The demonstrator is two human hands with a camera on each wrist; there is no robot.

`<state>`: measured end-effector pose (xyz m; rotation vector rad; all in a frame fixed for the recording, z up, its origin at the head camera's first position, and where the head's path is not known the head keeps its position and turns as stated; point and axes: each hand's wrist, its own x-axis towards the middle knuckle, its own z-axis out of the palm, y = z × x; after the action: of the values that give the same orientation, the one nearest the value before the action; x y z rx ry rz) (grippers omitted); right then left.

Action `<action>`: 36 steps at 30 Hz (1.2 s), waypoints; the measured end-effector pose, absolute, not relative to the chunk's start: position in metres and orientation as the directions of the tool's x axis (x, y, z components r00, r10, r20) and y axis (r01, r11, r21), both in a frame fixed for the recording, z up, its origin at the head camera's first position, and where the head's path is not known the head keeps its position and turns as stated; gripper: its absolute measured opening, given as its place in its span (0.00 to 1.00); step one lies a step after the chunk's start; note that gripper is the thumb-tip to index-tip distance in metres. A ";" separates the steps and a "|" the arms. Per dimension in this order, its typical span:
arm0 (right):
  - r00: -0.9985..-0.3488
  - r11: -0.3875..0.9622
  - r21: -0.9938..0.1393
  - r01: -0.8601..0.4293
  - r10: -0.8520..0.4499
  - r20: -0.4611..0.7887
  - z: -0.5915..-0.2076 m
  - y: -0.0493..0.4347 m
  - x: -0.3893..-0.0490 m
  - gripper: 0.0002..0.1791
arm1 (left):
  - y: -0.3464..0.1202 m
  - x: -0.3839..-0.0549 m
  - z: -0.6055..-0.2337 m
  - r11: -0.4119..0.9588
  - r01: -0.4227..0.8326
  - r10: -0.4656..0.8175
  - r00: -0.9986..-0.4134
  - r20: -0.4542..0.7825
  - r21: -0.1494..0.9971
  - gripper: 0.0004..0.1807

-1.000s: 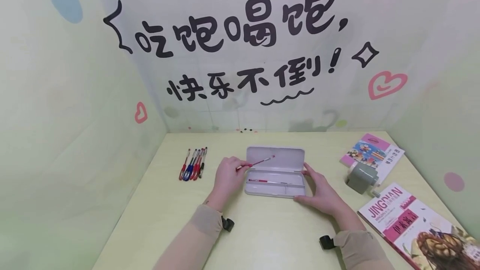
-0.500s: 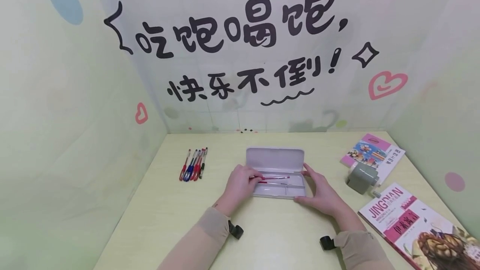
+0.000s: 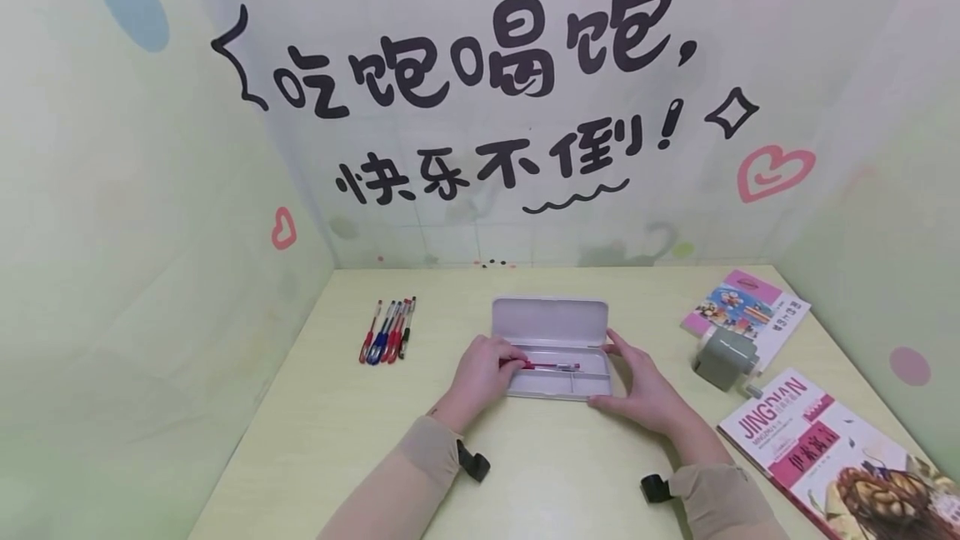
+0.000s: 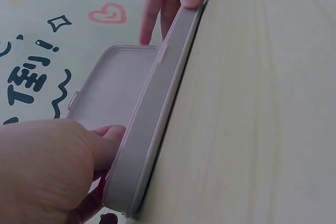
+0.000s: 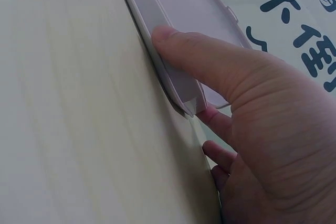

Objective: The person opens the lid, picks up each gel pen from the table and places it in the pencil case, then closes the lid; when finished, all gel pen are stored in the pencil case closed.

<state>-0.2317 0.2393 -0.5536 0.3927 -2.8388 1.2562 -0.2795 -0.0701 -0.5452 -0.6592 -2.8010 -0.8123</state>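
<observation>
Pens lie near the left edge of the pale table. The left hand pinches a red pen within the open pencil case, mid-table; the right hand clasps its right end, apparently steadying it. A sharpener and books sit near the right edge. A lettered wall stands behind.

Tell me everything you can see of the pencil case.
The pencil case is pale lilac-grey, apparently metal or plastic, flat on the table, hinged lid raised behind. Long and short dividers split its inside. The right hand grips its right end; the left hand, pinching a red pen, partly hides its left.
</observation>
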 end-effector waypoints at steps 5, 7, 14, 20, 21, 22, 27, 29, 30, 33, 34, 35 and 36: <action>-0.968 0.640 -0.732 -0.233 -0.224 0.112 -0.554 0.240 -0.231 0.72 | -0.071 -0.279 -0.545 0.747 0.453 0.373 -0.891 0.257 0.487 0.07; -0.969 0.639 -0.734 -0.229 -0.224 0.108 -0.554 0.239 -0.231 0.72 | -0.071 -0.279 -0.545 0.744 0.444 0.368 -0.896 0.248 0.500 0.08; -0.970 0.647 -0.728 -0.227 -0.221 0.105 -0.553 0.239 -0.231 0.72 | -0.072 -0.276 -0.542 0.724 0.410 0.328 -0.912 0.246 0.555 0.09; -0.971 0.650 -0.729 -0.217 -0.219 0.094 -0.552 0.239 -0.230 0.72 | -0.076 -0.276 -0.539 0.728 0.384 0.282 -0.923 0.262 0.568 0.12; -0.972 0.650 -0.730 -0.212 -0.217 0.089 -0.552 0.240 -0.230 0.72 | -0.077 -0.277 -0.537 0.731 0.377 0.272 -0.925 0.265 0.569 0.13; -0.973 0.650 -0.731 -0.207 -0.217 0.083 -0.552 0.240 -0.230 0.72 | -0.078 -0.277 -0.536 0.733 0.373 0.262 -0.927 0.270 0.569 0.13; -0.973 0.650 -0.732 -0.202 -0.216 0.076 -0.551 0.241 -0.230 0.72 | -0.086 -0.280 -0.531 0.758 0.334 0.201 -0.937 0.286 0.560 0.18; -0.972 0.648 -0.732 -0.208 -0.218 0.084 -0.550 0.241 -0.230 0.72 | -0.091 -0.282 -0.529 0.776 0.310 0.173 -0.942 0.288 0.550 0.18; -0.972 0.647 -0.733 -0.212 -0.219 0.088 -0.550 0.241 -0.230 0.71 | -0.094 -0.283 -0.529 0.786 0.296 0.156 -0.944 0.289 0.543 0.18; -0.970 0.645 -0.733 -0.219 -0.223 0.093 -0.550 0.241 -0.230 0.71 | -0.107 -0.288 -0.529 0.819 0.248 0.100 -0.950 0.296 0.518 0.18; -0.970 0.643 -0.734 -0.219 -0.224 0.093 -0.550 0.240 -0.230 0.71 | -0.112 -0.290 -0.530 0.829 0.232 0.080 -0.950 0.302 0.508 0.18; -0.970 0.641 -0.736 -0.219 -0.226 0.093 -0.550 0.240 -0.230 0.71 | -0.118 -0.291 -0.530 0.839 0.214 0.058 -0.950 0.307 0.501 0.18; -0.969 0.639 -0.737 -0.221 -0.227 0.094 -0.550 0.239 -0.230 0.71 | -0.124 -0.292 -0.531 0.842 0.194 0.033 -0.950 0.311 0.503 0.18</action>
<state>-0.2296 0.2391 -0.5496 0.3903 -2.8508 1.2795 -0.2925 -0.1242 -0.5309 -0.1727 -2.7303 -0.7897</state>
